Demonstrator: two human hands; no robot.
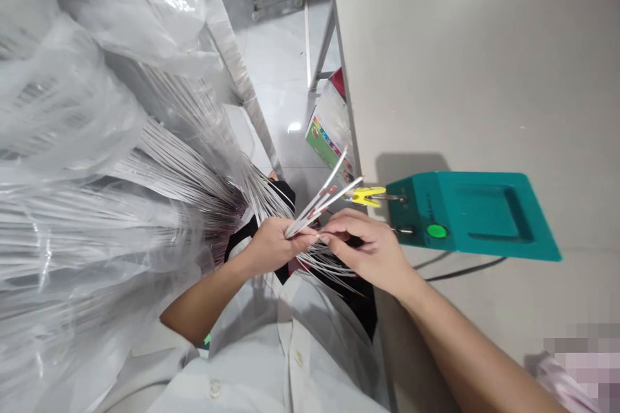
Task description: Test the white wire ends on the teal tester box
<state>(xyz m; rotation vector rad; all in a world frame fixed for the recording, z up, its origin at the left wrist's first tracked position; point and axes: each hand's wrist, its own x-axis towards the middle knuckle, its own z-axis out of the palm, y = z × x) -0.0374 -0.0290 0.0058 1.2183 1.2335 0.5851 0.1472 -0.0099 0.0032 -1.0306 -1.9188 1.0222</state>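
The left hand [268, 248] grips a small fan of white cables [310, 210], thumb pressed over them, their reddish-marked ends poking upward and splayed beyond the fist. The right hand [372, 248] has its thumb and forefinger drawn together at the tip of the left thumb; whether a cable is caught between them is too small to tell. The fan stands above the lap, just short of the tabletop edge, near a yellow clip [368, 195] fixed to a teal box [450, 187] with 1 green button [437, 231]. More loose cables [339, 271] spread below the 2 hands, and long bundles [179, 155] lie at the left beside clear plastic.

The step in hand looks like sorting out cable ends. It would likely go best with the left grip firm but low, ends kept spread, and the right fingertips taking 1 end at a time without bending it.
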